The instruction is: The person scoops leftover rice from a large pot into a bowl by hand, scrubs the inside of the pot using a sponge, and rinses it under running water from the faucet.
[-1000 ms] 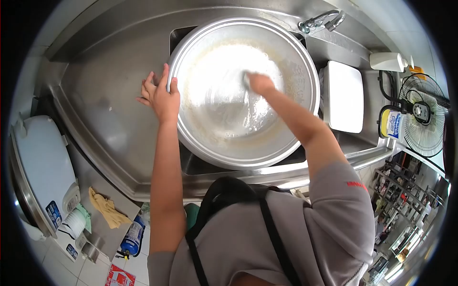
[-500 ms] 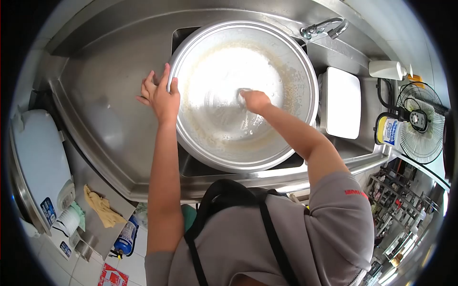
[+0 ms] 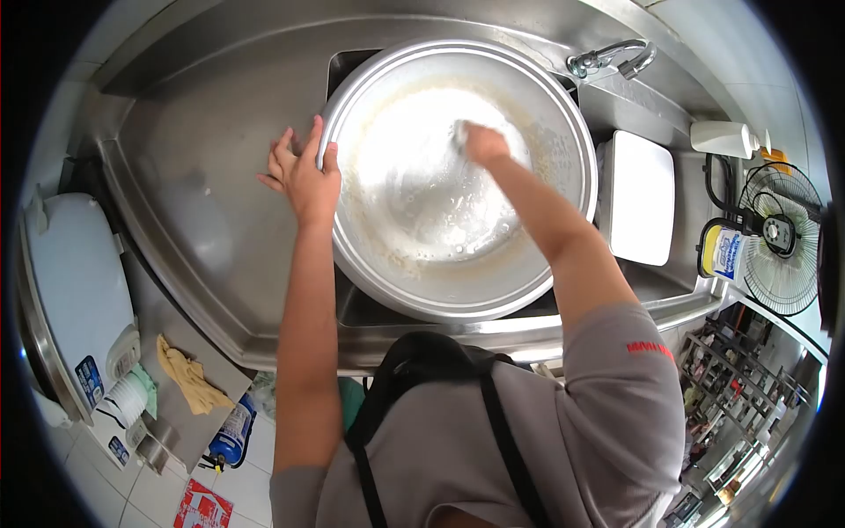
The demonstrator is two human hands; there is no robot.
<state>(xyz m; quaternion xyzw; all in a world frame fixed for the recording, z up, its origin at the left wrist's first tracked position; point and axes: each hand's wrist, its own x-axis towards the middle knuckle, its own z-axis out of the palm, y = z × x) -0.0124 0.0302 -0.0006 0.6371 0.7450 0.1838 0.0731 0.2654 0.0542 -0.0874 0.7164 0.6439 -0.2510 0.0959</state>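
A wide, round metal basin (image 3: 387, 242) sits over the sink, its inner wall wet and marked with brownish residue. At its left edge, my left hand (image 3: 310, 180) grips the rim between thumb and index finger, the other fingers spread outside. My right hand (image 3: 488, 146) is inside the basin, blurred by motion, with its fingers closed. A small greyish scouring pad (image 3: 459, 136) shows at the fingertips, pressed against the basin's inner surface; its exact kind is hard to make out.
Behind the basin at right stands a chrome faucet (image 3: 612, 60). A white lidded container (image 3: 642, 198) sits right of the basin, near a white bottle (image 3: 720, 139) and a fan (image 3: 779, 236). At lower left are a yellow cloth (image 3: 189, 377) and a blue bottle (image 3: 232, 433).
My right hand has moved away from me, up across the basin's inside and slightly right. My left hand stays on the rim. The whole view has shifted slightly.
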